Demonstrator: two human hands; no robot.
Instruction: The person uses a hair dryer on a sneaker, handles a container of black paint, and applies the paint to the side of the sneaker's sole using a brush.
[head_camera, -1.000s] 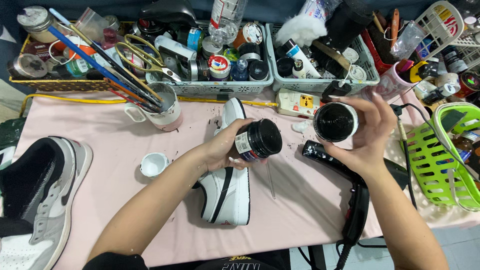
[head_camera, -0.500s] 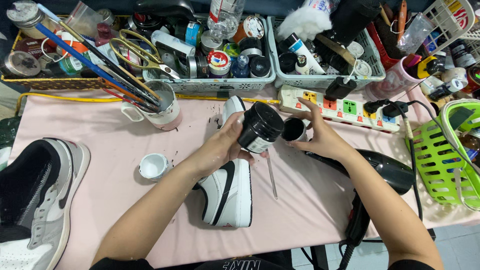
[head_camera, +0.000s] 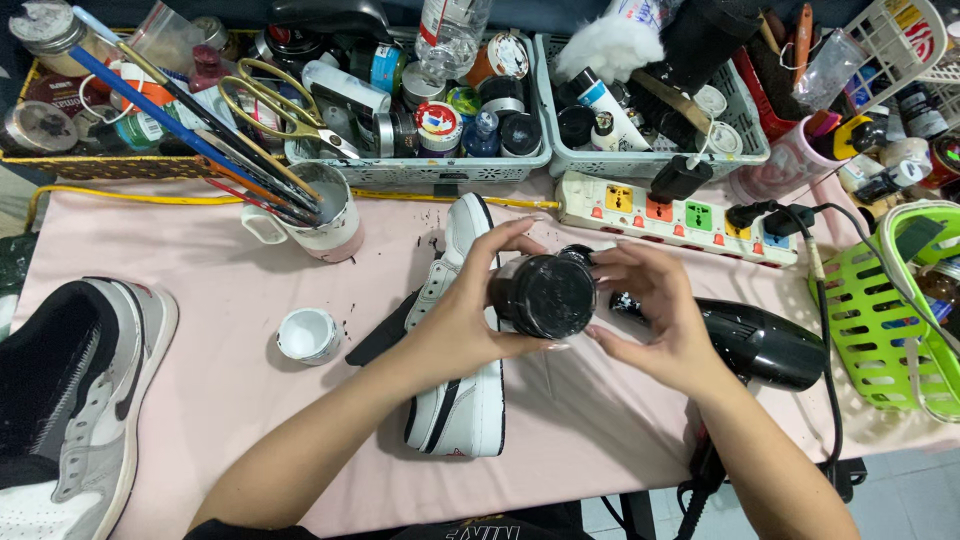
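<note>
Two hands, left hand (head_camera: 455, 320) and right hand (head_camera: 655, 315), both clasped around one round black jar (head_camera: 543, 294) above white sneaker (head_camera: 458, 395).

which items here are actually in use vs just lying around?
In use: black jar, gripped by left hand; right hand at its far side; white sneaker beneath.

Lying about: hair dryer, power strip, brush cup, small white dish, grey sneaker.

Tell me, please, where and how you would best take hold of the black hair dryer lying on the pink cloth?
Probably by the handle of the hair dryer, coming from the near table edge: it runs down toward that edge, beside the right hand. The fat barrel lies crosswise and looks too wide to grip well.
</note>
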